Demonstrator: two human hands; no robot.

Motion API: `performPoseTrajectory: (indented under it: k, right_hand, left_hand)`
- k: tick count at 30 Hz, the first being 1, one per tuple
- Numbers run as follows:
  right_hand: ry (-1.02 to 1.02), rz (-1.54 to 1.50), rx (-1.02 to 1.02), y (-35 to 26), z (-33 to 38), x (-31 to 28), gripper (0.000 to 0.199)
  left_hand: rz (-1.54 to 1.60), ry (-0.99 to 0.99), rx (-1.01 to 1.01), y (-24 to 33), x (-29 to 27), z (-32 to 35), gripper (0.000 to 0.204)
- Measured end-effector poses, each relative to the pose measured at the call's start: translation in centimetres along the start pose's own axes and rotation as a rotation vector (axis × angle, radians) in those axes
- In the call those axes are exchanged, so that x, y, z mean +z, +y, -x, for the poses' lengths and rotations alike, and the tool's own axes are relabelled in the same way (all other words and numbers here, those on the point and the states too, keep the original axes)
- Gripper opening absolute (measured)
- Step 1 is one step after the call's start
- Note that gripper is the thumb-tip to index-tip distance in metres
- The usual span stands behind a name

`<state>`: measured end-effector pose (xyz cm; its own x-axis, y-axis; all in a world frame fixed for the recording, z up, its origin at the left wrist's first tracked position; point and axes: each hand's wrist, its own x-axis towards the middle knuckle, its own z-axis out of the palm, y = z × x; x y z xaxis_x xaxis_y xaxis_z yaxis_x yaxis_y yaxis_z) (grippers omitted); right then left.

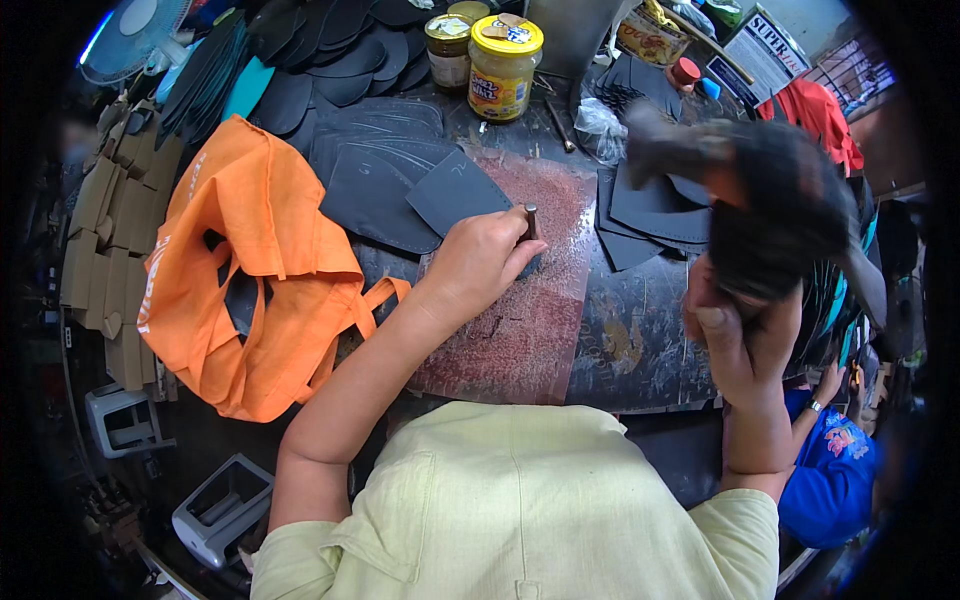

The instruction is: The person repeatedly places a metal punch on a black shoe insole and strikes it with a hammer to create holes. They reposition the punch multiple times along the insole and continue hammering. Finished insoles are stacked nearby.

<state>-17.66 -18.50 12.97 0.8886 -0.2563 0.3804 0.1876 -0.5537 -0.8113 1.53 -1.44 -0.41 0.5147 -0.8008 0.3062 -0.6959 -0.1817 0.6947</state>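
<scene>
My left hand (pixel 487 258) is closed around a short metal punch (pixel 531 212), which stands upright over the worn reddish cutting board (pixel 500 345). Beneath the fingers, the lower end of the punch is mostly hidden. My right hand (pixel 742 335) is raised to the right, wrapped around a dark hammer (pixel 785 205) with a black-covered middle, smeared by motion. Just beyond my left hand lies a dark cut piece (pixel 458 192) with a chalk mark, overlapping the board's left edge. More dark sole-shaped pieces (pixel 375 195) are stacked to its left.
An orange cloth bag (pixel 270 210) slumps on the left. At the back stand a yellow-lidded jar (pixel 502 75) and a brown jar (pixel 448 55). Other dark pieces (pixel 655 215) lie right of the board. A person in blue (pixel 830 475) is at the far right.
</scene>
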Motion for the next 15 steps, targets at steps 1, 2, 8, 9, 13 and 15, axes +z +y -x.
performPoseTrajectory:
  k: [1,2,8,9,13,15]
  right_hand:
    - [0.038,-0.109,-0.059,0.6,0.2,0.6,0.057]
    - [0.041,-0.112,0.015,1.1,0.4,1.1,0.059]
    - [-0.38,0.449,0.174,1.2,-0.8,0.2,0.041]
    - [-0.359,0.453,0.141,0.7,-1.0,-0.1,0.043]
    - [-0.237,0.419,0.077,-0.6,-1.1,-1.0,0.044]
    - [-0.035,0.159,-0.029,-0.4,-0.4,-0.5,0.054]
  left_hand:
    - [0.0,0.006,0.009,0.0,0.0,0.0,0.021]
    - [-0.022,0.009,0.038,0.1,0.1,0.1,0.022]
    - [-0.035,0.031,0.068,0.5,0.3,0.8,0.02]
    - [-0.025,0.035,0.051,0.5,0.2,0.8,0.02]
    - [0.024,0.004,0.018,0.0,-0.1,0.5,0.019]
    - [0.054,-0.01,0.023,0.0,-0.1,0.4,0.019]
